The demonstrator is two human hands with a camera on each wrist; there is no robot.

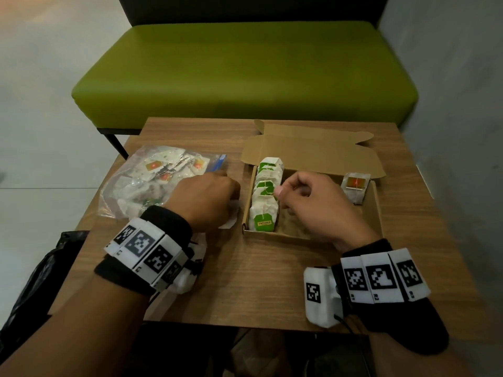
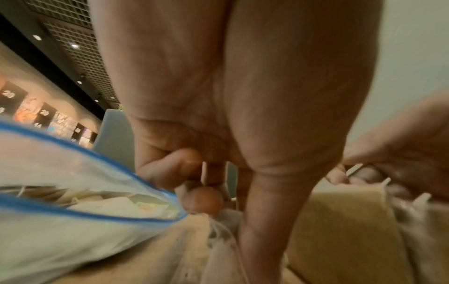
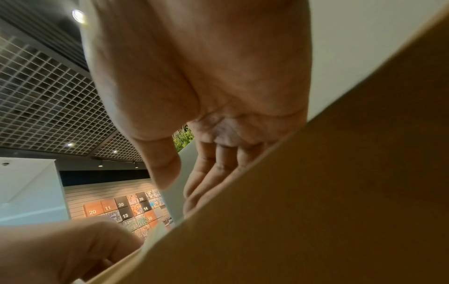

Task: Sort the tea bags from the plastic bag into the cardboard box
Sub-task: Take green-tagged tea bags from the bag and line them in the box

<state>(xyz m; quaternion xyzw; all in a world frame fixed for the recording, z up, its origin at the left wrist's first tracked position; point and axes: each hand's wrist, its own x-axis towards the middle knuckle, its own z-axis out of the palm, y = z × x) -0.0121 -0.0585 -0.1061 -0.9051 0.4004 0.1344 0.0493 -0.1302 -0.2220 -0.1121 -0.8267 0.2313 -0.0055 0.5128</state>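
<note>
A clear zip plastic bag (image 1: 141, 183) (image 2: 60, 230) with several tea bags lies at the table's left. The open cardboard box (image 1: 285, 238) (image 3: 316, 192) sits to the right. It holds a row of green-tagged tea bags (image 1: 265, 197) along its left wall and an orange-tagged tea bag (image 1: 356, 186) at its back right. My left hand (image 1: 209, 197) (image 2: 206, 192) is between bag and box, fingers curled, pinching a white tea bag (image 1: 230, 217) (image 2: 221, 249) against the table. My right hand (image 1: 307, 197) (image 3: 184, 184) hovers inside the box beside the green row, fingers loosely bent, thumb apart, nothing held.
The small wooden table (image 1: 258, 281) has bare room at the front. A green bench (image 1: 245, 72) stands right behind it. A black plastic bag (image 1: 40, 281) hangs off the left side. A grey wall runs along the right.
</note>
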